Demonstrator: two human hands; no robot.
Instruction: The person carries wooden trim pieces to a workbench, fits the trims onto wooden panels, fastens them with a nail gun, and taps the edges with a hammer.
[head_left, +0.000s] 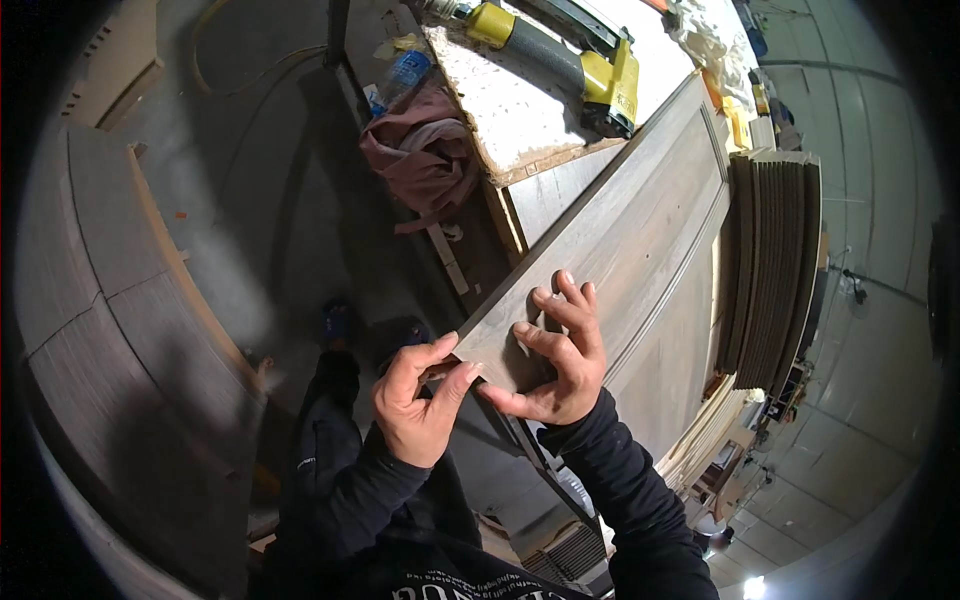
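Panel (622, 232), wood, grey-brown, w/ moulded grooves along its length: lies diagonally in front of the wearer, near corner toward the body, far end running up past the R. side of the workbench (475, 75). What bears its weight underneath is hidden.

L. hand (413, 408): thumb & forefinger tips brought round the near corner, one on each side, other fingers curled; cannot tell whether they grip or merely touch. Two tips at a corner prob. give a feel for both edges at once.

R. hand (565, 365): open, fingers spread over the panel face, thumb down by the end edge just beside the L. thumb. Splayed posture presumably steadies the piece, w/ load shared over several fingertips.

Pneumatic nailer (570, 70), yellow/black: lies on its side on the bench top, nose end nr. the panel's long edge, prob. set there to be within reach yet off the work.

Surroundings: pinkish cloth (420, 160) bunched beside the bench, w/ a blue-labelled plastic bottle (408, 70) just above it in view. Dark boards (780, 270) stand in a tight row at R., likely so packed to save room. Large grey panels (110, 330) stacked at far L.; yellowish hose (196, 60) loops on the floor beyond.
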